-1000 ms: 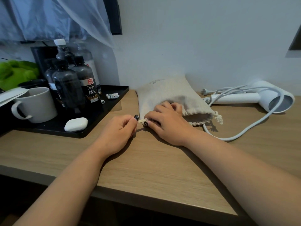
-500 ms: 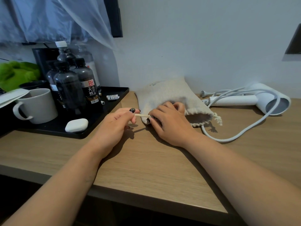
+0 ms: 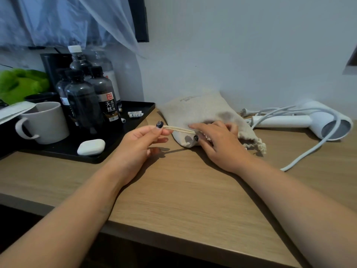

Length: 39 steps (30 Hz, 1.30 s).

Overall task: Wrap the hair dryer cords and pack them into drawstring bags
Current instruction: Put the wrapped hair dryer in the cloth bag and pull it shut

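Observation:
A beige drawstring bag (image 3: 201, 111) lies bulging on the wooden desk (image 3: 183, 190) against the wall, its gathered mouth facing right. My left hand (image 3: 139, 144) pinches the bag's drawstring (image 3: 178, 129) between thumb and forefinger, stretched taut to the left. My right hand (image 3: 218, 140) rests on the bag near its mouth, fingers curled on the cloth where the string comes out. A white hair dryer (image 3: 316, 120) lies at the right, its white cord (image 3: 309, 151) looping loose over it and across the desk.
A black tray (image 3: 119, 144) at the left carries several dark bottles (image 3: 85, 105), a white mug (image 3: 46, 122) and a small white case (image 3: 90, 147). Green cloth (image 3: 21, 82) sits at the far left. A sheer curtain hangs above.
My left hand has drawn the drawstring out leftward and upward, away from the bag. My right hand has stayed on the bag's mouth, which is more gathered.

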Motion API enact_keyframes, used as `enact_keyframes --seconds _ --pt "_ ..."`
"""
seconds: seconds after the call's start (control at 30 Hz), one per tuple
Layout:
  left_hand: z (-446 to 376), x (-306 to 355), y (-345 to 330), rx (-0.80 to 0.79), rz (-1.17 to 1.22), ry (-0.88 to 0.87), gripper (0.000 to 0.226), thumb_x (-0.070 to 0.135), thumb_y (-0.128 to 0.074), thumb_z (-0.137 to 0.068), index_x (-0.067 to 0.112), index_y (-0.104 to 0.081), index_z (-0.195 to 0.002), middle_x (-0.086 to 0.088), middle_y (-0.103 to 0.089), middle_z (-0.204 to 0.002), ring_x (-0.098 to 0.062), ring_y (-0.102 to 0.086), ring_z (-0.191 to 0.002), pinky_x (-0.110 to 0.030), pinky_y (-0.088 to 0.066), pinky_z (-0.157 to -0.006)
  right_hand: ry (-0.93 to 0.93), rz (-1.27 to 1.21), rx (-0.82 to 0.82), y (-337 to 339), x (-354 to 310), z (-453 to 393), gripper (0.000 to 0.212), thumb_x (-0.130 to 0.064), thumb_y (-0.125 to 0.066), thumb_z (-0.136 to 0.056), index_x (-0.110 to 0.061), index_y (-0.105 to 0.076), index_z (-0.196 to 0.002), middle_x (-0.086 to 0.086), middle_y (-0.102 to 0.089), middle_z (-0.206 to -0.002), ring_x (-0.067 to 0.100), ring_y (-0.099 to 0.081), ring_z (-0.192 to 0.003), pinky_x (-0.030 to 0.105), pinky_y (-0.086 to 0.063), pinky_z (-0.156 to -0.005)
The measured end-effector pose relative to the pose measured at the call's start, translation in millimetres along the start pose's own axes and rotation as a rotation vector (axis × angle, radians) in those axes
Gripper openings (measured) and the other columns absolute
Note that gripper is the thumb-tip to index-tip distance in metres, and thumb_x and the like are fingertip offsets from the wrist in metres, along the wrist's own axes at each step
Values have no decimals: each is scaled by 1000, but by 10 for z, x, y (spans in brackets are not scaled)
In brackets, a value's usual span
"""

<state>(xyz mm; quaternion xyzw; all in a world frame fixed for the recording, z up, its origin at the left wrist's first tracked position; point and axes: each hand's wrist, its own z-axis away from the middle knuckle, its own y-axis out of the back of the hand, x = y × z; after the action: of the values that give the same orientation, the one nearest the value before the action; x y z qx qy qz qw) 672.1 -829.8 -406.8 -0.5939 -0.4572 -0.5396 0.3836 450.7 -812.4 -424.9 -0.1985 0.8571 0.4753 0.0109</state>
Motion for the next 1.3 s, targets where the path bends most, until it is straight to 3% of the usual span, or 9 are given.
enact_keyframes --seconds 0.17,0.37,0.57,0.7,0.87,0.93,1.07,1.17,1.3 --pt "13 37 -30 -104 112 29 25 32 -58 -83 14 -74 -85 0 -73 -108 -10 -59 -86 -27 -41 -71 28 21 -27 -29 -33 1 24 -29 -45 -99 -32 -59 -118 -12 -59 -99 15 -45 -107 38 -20 -90" --pt "-69 57 -215 -212 182 11 30 26 -57 -86 8 -68 -108 0 -67 -126 -19 -53 -99 -38 -42 -87 30 11 -74 -28 -35 -11 23 -36 -42 -100 -33 -58 -116 -13 -57 -103 12 -41 -111 37 -18 -91" --pt "-164 48 -367 -131 298 23 26 19 -57 -89 14 -70 -110 3 -74 -98 0 -51 -58 -15 -43 -53 37 13 -81 -41 -38 -12 23 -37 -43 -99 -31 -60 -113 -11 -56 -103 14 -41 -111 39 -20 -93" --pt "-198 -50 -294 67 -40 -75 18 20 -61 -93 13 -74 -102 9 -66 -73 6 -52 -52 -10 -40 -52 55 36 -74 -43 -29 -23 23 -37 -43 -99 -31 -60 -113 -11 -57 -101 14 -42 -109 38 -21 -92" --pt "-159 -61 -325 -39 -268 -251 17 12 -60 -93 15 -73 -104 21 -69 -65 10 -60 -59 -4 -41 -58 84 59 -54 -43 -17 -24 24 -38 -44 -98 -31 -62 -112 -13 -59 -100 12 -43 -105 39 -22 -90" --pt "-176 -101 -306 -70 -440 -356 15 17 -62 -93 26 -73 -97 16 -73 -74 2 -62 -64 -11 -43 -58 105 56 -43 -38 -1 -18 23 -38 -47 -97 -30 -64 -112 -13 -60 -99 13 -45 -103 39 -23 -89" --pt "-201 -189 -309 131 -792 -560 14 32 -64 -86 27 -76 -89 15 -64 -70 -5 -48 -52 -17 -33 -48 134 130 -10 -64 -30 -29 29 -38 -43 -96 -26 -66 -109 -8 -65 -95 19 -52 -98 45 -31 -86" --pt "-159 -151 -356 169 -952 -603 21 37 -58 -88 25 -75 -83 10 -64 -74 -4 -48 -53 -22 -35 -50 130 187 40 -72 -65 -27 40 -40 -33 -90 -23 -69 -99 -4 -65 -85 25 -57 -89 48 -34 -82" --pt "-134 -140 -425 169 -1137 -566 30 35 -46 -93 17 -64 -76 4 -56 -68 -18 -53 -62 -35 -46 -55 168 279 82 -46 -98 7 36 -39 -38 -89 -22 -70 -92 -2 -64 -79 26 -57 -85 46 -36 -81"
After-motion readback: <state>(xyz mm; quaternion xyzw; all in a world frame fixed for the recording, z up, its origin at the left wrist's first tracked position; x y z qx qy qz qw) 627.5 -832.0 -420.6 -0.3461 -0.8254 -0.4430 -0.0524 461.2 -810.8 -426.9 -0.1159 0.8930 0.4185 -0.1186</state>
